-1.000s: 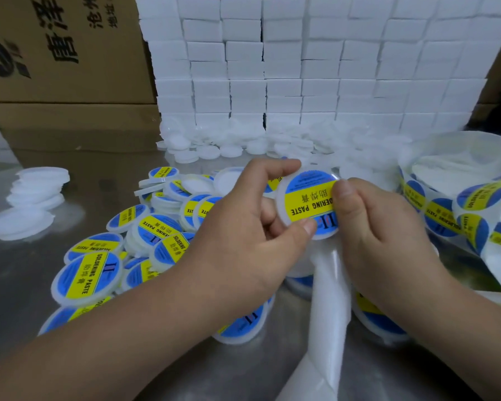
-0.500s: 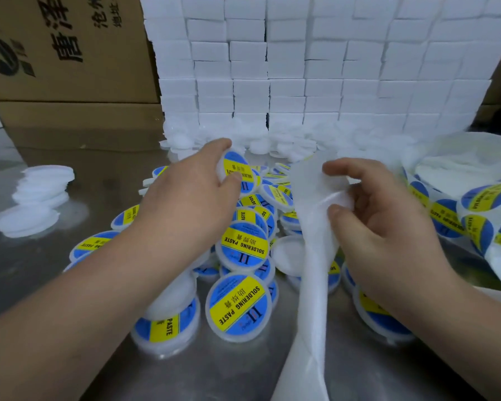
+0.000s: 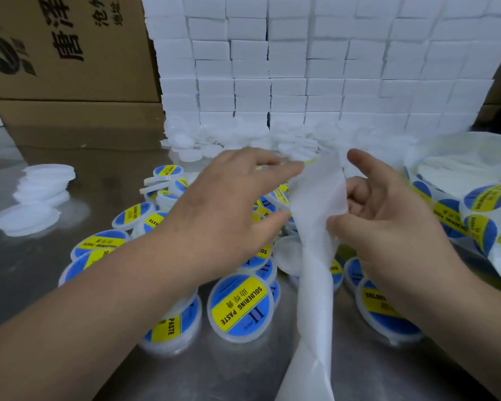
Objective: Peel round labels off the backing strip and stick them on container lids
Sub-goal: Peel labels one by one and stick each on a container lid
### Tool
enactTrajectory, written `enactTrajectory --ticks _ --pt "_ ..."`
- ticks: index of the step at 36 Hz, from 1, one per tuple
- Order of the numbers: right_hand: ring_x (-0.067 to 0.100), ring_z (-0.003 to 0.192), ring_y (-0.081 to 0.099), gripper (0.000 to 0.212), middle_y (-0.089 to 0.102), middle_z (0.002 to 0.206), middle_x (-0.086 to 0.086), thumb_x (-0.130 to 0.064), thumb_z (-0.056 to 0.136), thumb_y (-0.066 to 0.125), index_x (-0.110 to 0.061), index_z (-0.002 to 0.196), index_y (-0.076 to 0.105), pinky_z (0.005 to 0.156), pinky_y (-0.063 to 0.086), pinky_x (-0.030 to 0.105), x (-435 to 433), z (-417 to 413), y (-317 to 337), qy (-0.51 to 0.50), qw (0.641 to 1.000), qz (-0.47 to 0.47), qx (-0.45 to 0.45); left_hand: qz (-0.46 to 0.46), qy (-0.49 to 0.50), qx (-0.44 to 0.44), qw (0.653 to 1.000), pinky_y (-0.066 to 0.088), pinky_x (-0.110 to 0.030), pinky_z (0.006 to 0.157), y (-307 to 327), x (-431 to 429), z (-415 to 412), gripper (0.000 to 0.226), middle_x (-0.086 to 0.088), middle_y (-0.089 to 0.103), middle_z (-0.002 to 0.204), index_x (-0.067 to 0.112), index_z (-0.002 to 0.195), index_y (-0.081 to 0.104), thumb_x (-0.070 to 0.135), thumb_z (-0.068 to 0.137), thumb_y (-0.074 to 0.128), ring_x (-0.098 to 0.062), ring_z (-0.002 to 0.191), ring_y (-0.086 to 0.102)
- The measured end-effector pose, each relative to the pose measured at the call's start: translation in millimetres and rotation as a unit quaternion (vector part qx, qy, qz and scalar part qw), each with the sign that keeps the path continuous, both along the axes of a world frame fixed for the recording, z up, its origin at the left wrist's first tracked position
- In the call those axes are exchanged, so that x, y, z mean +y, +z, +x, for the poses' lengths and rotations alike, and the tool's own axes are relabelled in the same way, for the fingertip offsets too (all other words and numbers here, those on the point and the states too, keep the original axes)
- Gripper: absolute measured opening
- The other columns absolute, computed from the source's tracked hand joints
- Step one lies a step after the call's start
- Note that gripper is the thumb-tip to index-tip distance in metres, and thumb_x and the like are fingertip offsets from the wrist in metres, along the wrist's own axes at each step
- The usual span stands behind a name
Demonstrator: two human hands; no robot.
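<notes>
Here, both my hands work at the top of the backing strip, centre of the frame.

My right hand pinches the white backing strip between thumb and curled fingers at mid-frame; the strip runs from there down to the bottom edge. My left hand reaches in from the lower left, thumb and forefinger parted, the forefinger tip touching the strip's upper edge, where a sliver of a yellow label shows. Below both hands, labelled lids lie in a loose heap on the metal table. Unlabelled white lids are stacked at mid-left. More strip with round labels lies at the right edge. White blocks are stacked along the top, with a cardboard box at upper left.
</notes>
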State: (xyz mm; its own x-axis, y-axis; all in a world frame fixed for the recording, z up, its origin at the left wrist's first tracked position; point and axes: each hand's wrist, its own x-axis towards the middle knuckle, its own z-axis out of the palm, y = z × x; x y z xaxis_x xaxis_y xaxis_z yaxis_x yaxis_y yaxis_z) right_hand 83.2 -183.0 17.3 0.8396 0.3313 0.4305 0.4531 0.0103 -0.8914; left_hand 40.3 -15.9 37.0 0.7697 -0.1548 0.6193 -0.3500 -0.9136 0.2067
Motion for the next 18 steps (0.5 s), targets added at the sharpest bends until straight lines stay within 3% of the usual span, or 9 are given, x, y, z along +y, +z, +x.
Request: enactTrajectory --ticks 3,6,10,13,18 --pt "0.007 0.078 0.067 0.067 0.070 0.090 -0.002 0.019 0.080 0.044 -0.042 0.108 0.043 0.070 0.052 0.024 1.3 -3.9 2.3 0.039 0.999 0.031 0.019 0.050 -0.018 -0.012 0.999 0.023 -0.016 0.094 -3.0 -4.2 -1.3 0.058 -0.005 0.053 0.131 0.023 0.131 0.052 0.030 0.074 0.058 -0.014 0.118 0.039" --pt "0.008 0.076 0.066 0.059 0.069 0.083 0.000 0.020 0.079 0.048 -0.034 0.102 0.050 0.068 0.051 0.023 0.1 -3.8 1.9 0.075 0.995 0.060 0.040 0.065 -0.041 -0.027 0.997 0.027 -0.020 0.092 -1.4 -6.4 -2.6 0.049 -0.012 0.056 0.127 0.017 0.126 0.057 0.030 0.078 0.052 -0.020 0.114 0.046" --pt "0.007 0.067 0.066 0.036 0.067 0.067 -0.007 -0.007 0.067 0.058 -0.025 0.098 0.057 0.061 0.053 0.020 1.2 -0.6 4.0 0.080 0.988 0.106 0.077 0.066 -0.067 -0.067 0.993 0.044 -0.030 0.082 -0.9 -7.6 -5.3 0.039 -0.014 0.063 0.116 0.013 0.114 0.066 0.018 0.081 0.045 -0.030 0.102 0.061" --pt "0.011 0.056 0.067 0.003 0.069 0.059 -0.002 -0.016 0.084 0.057 -0.015 0.082 0.059 0.051 0.051 0.019 2.8 3.7 4.0 0.063 0.974 0.173 0.129 0.038 -0.058 -0.088 0.994 0.048 -0.032 0.081 -0.6 -7.3 -8.1 0.041 -0.011 0.064 0.116 0.013 0.116 0.064 0.016 0.082 0.041 -0.027 0.101 0.062" --pt "0.021 0.080 0.072 0.036 0.074 0.087 0.008 -0.040 0.074 0.052 -0.010 0.081 0.071 0.063 0.057 0.027 1.0 -1.4 4.8 0.104 0.973 0.136 0.154 0.015 -0.121 -0.115 0.986 0.045 -0.029 0.085 -2.7 -8.9 -9.0 0.042 -0.011 0.062 0.119 0.017 0.122 0.052 0.009 0.083 0.040 -0.018 0.105 0.054"
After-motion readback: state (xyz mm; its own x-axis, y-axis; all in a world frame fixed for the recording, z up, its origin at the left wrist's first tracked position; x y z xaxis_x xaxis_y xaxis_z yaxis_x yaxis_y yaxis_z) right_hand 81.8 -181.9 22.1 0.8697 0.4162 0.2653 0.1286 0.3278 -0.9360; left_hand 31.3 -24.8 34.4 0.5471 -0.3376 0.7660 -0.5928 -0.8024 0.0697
